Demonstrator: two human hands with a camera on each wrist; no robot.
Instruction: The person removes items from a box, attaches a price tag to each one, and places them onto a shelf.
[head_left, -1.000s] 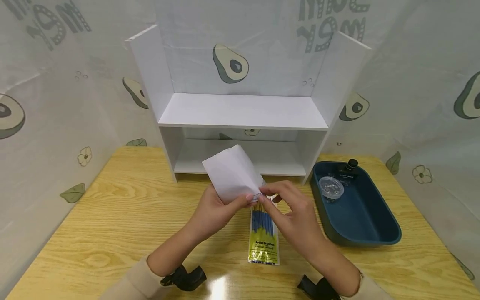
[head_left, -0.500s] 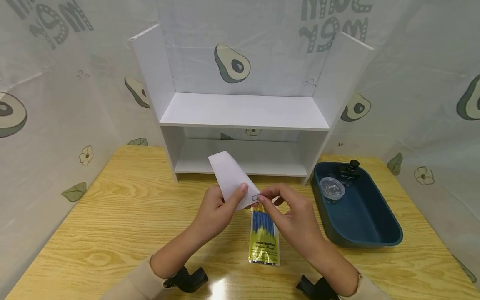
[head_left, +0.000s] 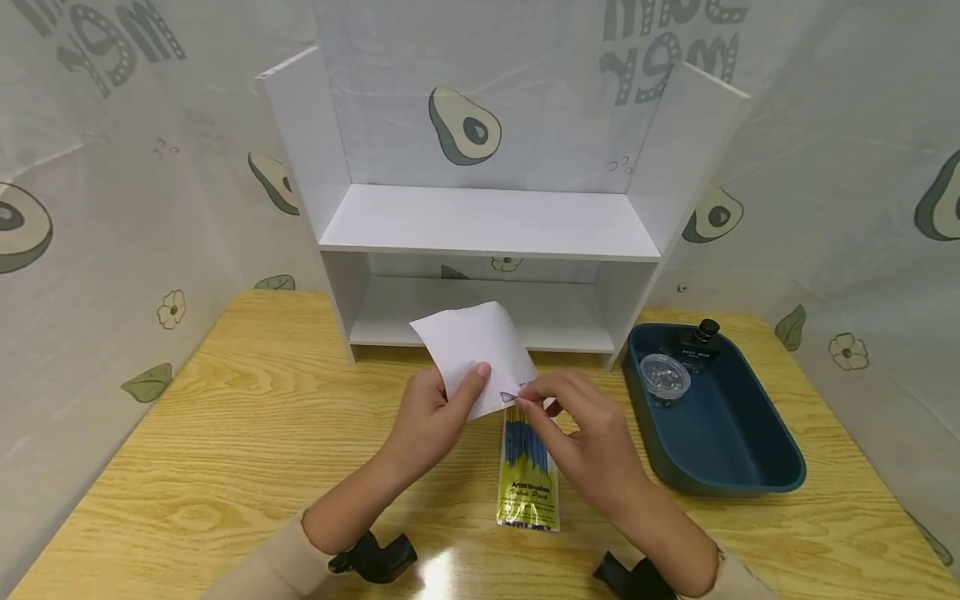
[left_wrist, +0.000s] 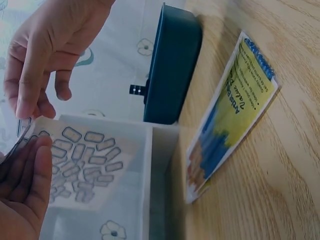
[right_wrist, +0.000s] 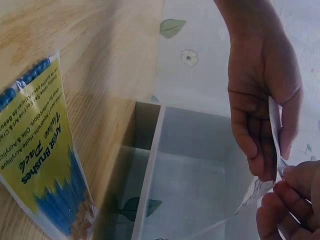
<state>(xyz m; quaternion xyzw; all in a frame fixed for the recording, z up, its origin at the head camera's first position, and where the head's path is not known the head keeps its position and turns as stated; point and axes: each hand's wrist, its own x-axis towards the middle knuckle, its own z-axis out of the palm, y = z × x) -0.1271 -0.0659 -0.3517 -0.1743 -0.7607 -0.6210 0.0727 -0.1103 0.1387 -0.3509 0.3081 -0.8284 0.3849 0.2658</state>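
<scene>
A white paper sheet (head_left: 474,342) is held up over the table, in front of the shelf. My left hand (head_left: 431,421) grips its lower left part, thumb on the near face and fingers behind. My right hand (head_left: 592,425) pinches the lower right corner between thumb and index finger, where a small outlined shape shows. In the left wrist view the other face of the sheet (left_wrist: 82,160) bears several rounded rectangles with dark outlines. Below the hands, a clear pack of artist brushes (head_left: 528,475) with blue handles and a yellow label lies on the table.
A white two-level shelf (head_left: 487,221) stands at the back. To the right is a dark teal bin (head_left: 731,433) containing a round clear tub (head_left: 663,377) and a black-capped bottle (head_left: 703,332). The wooden table (head_left: 247,433) extends to the left.
The sheet has bent and turned in my hands, narrowing and then spreading wide again. My left thumb has moved up onto its near face. My right hand keeps pinching the corner.
</scene>
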